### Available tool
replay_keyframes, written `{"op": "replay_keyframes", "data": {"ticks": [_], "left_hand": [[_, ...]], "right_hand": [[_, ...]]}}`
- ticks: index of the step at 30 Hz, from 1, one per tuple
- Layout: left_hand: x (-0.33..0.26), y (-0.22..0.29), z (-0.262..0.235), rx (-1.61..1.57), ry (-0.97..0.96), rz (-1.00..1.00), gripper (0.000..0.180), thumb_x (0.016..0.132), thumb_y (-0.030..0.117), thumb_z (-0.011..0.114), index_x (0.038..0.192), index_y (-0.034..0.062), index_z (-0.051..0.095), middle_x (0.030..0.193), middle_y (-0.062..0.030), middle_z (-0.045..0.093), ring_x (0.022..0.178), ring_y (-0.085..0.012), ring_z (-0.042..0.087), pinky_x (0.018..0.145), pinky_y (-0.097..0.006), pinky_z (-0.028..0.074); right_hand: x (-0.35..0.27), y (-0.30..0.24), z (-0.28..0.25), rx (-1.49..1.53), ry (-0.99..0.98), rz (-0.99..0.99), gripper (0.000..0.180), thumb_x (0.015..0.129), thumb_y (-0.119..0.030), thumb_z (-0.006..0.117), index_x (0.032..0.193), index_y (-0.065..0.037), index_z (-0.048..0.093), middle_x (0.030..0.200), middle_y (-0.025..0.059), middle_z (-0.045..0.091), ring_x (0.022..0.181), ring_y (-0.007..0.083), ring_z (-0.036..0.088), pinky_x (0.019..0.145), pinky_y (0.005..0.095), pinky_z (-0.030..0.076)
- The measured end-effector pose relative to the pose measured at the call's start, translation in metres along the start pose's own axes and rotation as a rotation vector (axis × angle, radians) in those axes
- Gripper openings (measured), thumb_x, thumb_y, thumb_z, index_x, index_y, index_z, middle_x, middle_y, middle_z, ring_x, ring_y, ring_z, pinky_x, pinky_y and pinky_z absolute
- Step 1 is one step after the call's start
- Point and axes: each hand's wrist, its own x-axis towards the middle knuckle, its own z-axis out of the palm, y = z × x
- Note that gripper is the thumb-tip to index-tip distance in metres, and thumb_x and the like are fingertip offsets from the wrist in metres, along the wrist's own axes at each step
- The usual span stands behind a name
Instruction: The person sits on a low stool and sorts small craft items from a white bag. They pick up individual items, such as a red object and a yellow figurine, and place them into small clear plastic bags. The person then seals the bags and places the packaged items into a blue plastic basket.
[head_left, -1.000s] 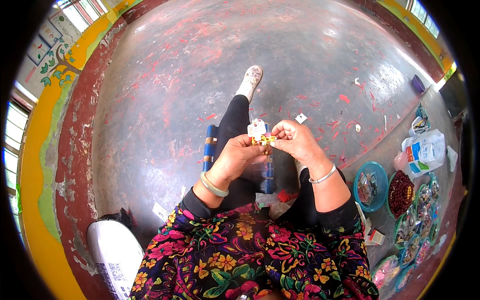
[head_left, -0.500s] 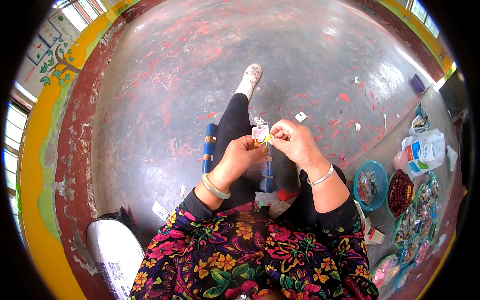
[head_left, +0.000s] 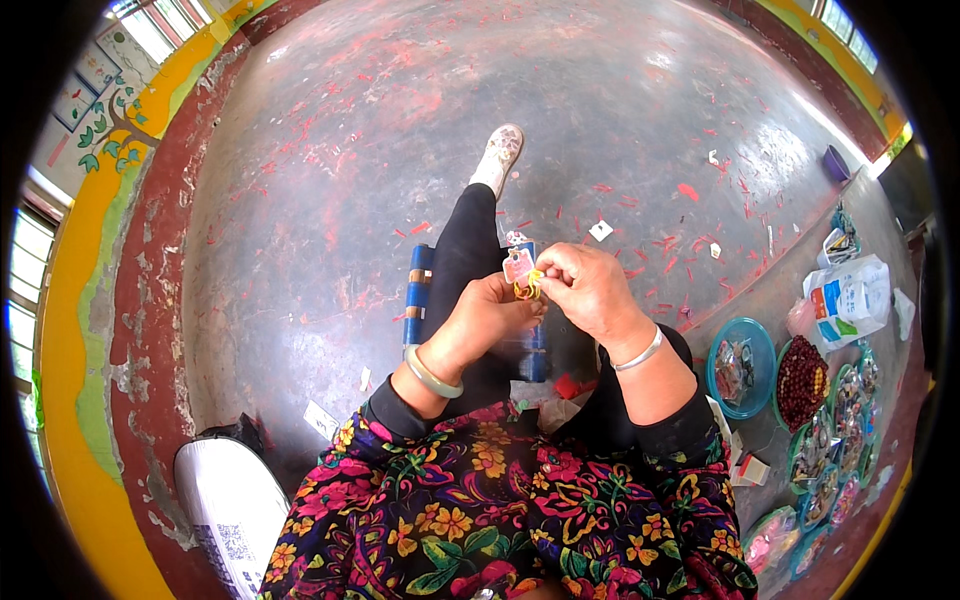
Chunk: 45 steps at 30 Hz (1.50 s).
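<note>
A small pink-and-white card (head_left: 518, 266), with a little figure-like shape at its top, is held up in front of me over my leg. My left hand (head_left: 490, 315) grips it from below, fingers closed. Yellow elastic bands (head_left: 527, 288) hang at the card's lower part, between both hands. Thumb and fingers of my right hand (head_left: 590, 290) pinch these bands at the card's right side. The fingertips partly cover the bands, so how they are fastened cannot be made out.
Blue bars with brown bands (head_left: 417, 290) flank my leg. At right stand a teal basin (head_left: 741, 405) of small packets, a basket of dark red beads (head_left: 801, 385), several filled baskets and a white plastic bag (head_left: 850, 303). A white sack (head_left: 230, 515) lies at left; red scraps litter the floor.
The card has tilted slightly and shifted a little to the left. More of the yellow bands shows below it, and my right fingers have moved slightly left with them.
</note>
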Motion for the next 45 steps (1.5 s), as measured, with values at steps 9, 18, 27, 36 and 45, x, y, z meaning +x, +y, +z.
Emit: {"op": "replay_keyframes", "data": {"ticks": [9,18,27,36,45], "left_hand": [[0.003,-0.003,-0.006,-0.146,-0.009,-0.004,0.021,0.086,0.006,0.060,0.107,-0.0006,0.059,0.099,-0.0055,0.064,0.088,-0.0130,0.062,0.076,-0.023,0.052],[0.005,-0.009,-0.011,-0.151,-0.010,0.008,0.020,0.087,0.008,0.060,0.105,0.0004,0.059,0.096,-0.0036,0.063,0.086,-0.0119,0.062,0.073,-0.023,0.053],[0.001,-0.010,-0.006,-0.097,-0.054,-0.018,0.025,0.088,0.009,0.059,0.112,0.0020,0.057,0.098,-0.0045,0.063,0.089,-0.0132,0.062,0.074,-0.024,0.053],[0.002,-0.004,-0.002,-0.137,-0.011,-0.048,0.027,0.086,0.003,0.059,0.112,-0.0014,0.056,0.100,-0.0060,0.062,0.091,-0.0146,0.062,0.079,-0.025,0.053],[0.002,-0.005,-0.003,-0.148,-0.025,-0.038,0.026,0.086,0.004,0.060,0.111,-0.0021,0.057,0.099,-0.0064,0.064,0.088,-0.0133,0.062,0.071,-0.021,0.053]], "right_hand": [[-0.001,0.006,0.002,-0.119,0.015,-0.124,0.004,0.075,-0.010,0.062,0.074,-0.006,0.060,0.068,0.0095,0.057,0.066,0.0286,0.057,0.057,0.0366,0.045],[-0.003,0.013,0.002,-0.125,-0.064,-0.085,0.009,0.074,-0.013,0.065,0.077,-0.006,0.062,0.067,0.0097,0.057,0.060,0.0277,0.057,0.054,0.0363,0.045],[0.005,0.003,-0.003,0.206,0.031,0.070,0.015,0.072,-0.008,0.070,0.084,-0.003,0.063,0.075,0.0053,0.057,0.064,0.0151,0.055,0.059,0.0271,0.045],[0.002,0.011,-0.008,0.174,-0.062,0.112,0.005,0.075,-0.005,0.066,0.078,-0.003,0.064,0.074,0.0071,0.057,0.067,0.0190,0.056,0.060,0.0280,0.044],[0.001,0.019,-0.007,0.216,-0.086,0.102,0.006,0.074,-0.005,0.065,0.079,-0.002,0.065,0.085,0.0079,0.060,0.079,0.0232,0.059,0.069,0.0304,0.047]]}}
